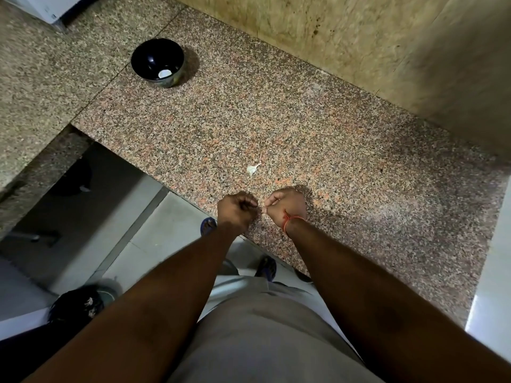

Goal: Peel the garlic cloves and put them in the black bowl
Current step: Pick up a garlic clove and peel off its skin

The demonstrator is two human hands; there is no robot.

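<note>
From my feed I see a speckled granite worktop (304, 128) with a yellowish wall (345, 37) behind it. 1 scrap of garlic skin (253, 169) lies on the stone just beyond the hands, with bare stone from there to the black bowl (157, 62), which stands well apart at the far left. In that bowl I see 1 pale round thing (164, 74) at the bottom — too small to tell whether it is a clove. The left hand (237, 210) and right hand (286, 204) are curled and nearly touching at the near edge of the worktop; whatever they pinch is hidden, so I cannot tell where the clove is. A red thread (290, 219) circles the right wrist. Below — floor tiles (154, 230) and sandalled feet (266, 268).
</note>
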